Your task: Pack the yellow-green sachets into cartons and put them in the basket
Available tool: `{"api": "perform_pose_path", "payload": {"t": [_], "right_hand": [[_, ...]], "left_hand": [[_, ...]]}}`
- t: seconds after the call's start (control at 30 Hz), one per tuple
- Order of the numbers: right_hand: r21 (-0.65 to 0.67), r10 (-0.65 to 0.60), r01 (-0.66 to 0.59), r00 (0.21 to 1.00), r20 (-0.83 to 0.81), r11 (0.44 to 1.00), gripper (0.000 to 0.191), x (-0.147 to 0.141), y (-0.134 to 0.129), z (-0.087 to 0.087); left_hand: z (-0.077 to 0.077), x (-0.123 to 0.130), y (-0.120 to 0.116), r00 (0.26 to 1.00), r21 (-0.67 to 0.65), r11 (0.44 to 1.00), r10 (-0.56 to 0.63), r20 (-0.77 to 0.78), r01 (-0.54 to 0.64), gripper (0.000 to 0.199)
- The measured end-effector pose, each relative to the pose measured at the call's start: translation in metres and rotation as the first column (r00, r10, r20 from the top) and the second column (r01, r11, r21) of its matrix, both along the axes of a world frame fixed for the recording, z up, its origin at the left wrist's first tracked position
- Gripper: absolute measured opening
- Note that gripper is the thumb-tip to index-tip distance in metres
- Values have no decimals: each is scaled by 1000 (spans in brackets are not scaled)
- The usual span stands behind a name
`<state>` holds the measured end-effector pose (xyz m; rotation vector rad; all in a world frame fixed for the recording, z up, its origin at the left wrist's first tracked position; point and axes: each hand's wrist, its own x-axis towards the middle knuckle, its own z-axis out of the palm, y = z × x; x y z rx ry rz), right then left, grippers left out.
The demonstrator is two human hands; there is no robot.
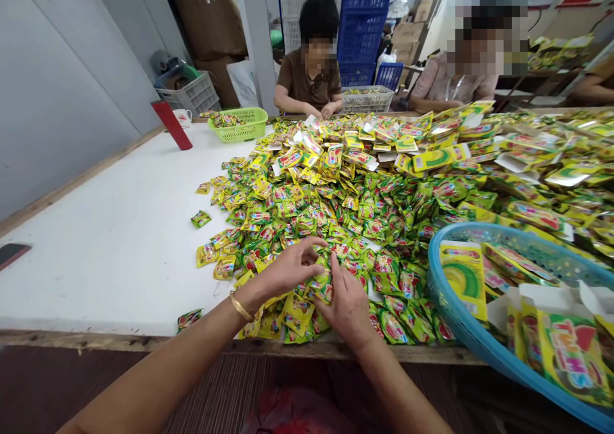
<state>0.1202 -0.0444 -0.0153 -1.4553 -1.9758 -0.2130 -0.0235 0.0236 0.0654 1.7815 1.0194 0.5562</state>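
Note:
Both of my hands are over the near part of a big heap of small green and yellow packets (307,220). My left hand (290,266), with a gold bangle at the wrist, has its thumb and fingers curved round the left side of some green packets (320,286). My right hand (349,301) lies against the right side of the same packets, its fingers pointing forward and its thumb toward the left. Whether either hand grips a packet firmly is hard to make out. Loose yellow packets (297,311) lie just below my hands.
A blue basket (444,293) of flat boxes stands at the right. Flat yellow boxes (441,158) cover the heap's far side. A green basket (261,124), a red object (171,125) and a phone (13,254) are on the white table (105,242). Two people sit opposite; another arm shows far right.

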Motion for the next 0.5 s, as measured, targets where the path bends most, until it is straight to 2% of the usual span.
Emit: {"api": "perform_pose_path", "payload": {"t": [0.07, 0.13, 0.2, 0.27, 0.37, 0.43, 0.5], "right_hand": [[1, 0, 0, 1000, -10, 1000, 79, 0, 0, 1], [4, 19, -19, 1000, 0, 1000, 80, -2, 1, 2], [-3, 33, -33, 999, 14, 999, 81, -4, 1, 2], [-5, 39, -39, 999, 24, 999, 81, -5, 1, 1], [-2, 25, -25, 1000, 15, 1000, 79, -3, 0, 1], [-11, 18, -17, 1000, 13, 1000, 78, -3, 0, 1], [-23, 29, -28, 999, 30, 999, 79, -3, 0, 2]], "left_hand": [[-1, -5, -1, 996, -51, 995, 80, -24, -81, 28], [-2, -7, -2, 983, -11, 992, 124, -134, -127, 13], [-3, -4, -6, 965, 47, 992, 124, -233, -117, 7], [-3, 3, -9, 954, 119, 991, 99, -283, -68, 15], [-2, 10, -12, 948, 174, 982, -16, -319, 75, 22], [1, 8, -12, 938, 86, 982, -134, -319, 169, 21], [2, 4, -14, 923, -84, 973, -229, -311, 213, 20]]}}
